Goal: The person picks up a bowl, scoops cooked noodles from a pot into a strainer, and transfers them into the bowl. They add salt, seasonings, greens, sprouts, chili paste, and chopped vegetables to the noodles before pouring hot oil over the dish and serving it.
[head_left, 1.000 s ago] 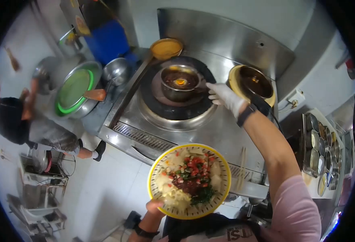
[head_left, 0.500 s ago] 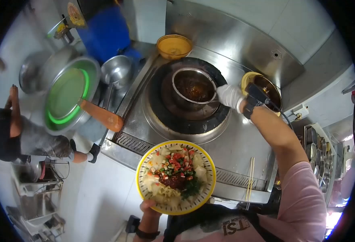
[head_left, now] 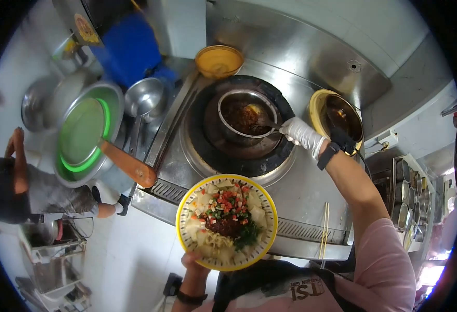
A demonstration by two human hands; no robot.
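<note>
My left hand [head_left: 193, 263] grips the near rim of a yellow-edged plate [head_left: 273, 222], which holds pale flat pieces, red and green diced bits, dark sauce and greens. In a white glove, my right hand [head_left: 302, 134] is closed round the handle of a spoon [head_left: 268, 122]. The spoon's bowl dips into dark reddish sauce [head_left: 237, 116] inside a metal pot [head_left: 223, 99]. That pot sits over the black ring of the stove [head_left: 200, 112].
A yellow bowl [head_left: 219, 61] is behind the stove, and a yellow-rimmed pot [head_left: 316, 112] stands right. Chopsticks [head_left: 325, 229] lie at the front edge. Left are a ladle [head_left: 145, 97], a green-rimmed strainer [head_left: 83, 132] with wooden handle, and another person [head_left: 57, 192].
The spoon has come into clearer view in the pot, its bowl showing in the sauce. My right hand has shifted slightly down and right. The plate has risen slightly in view.
</note>
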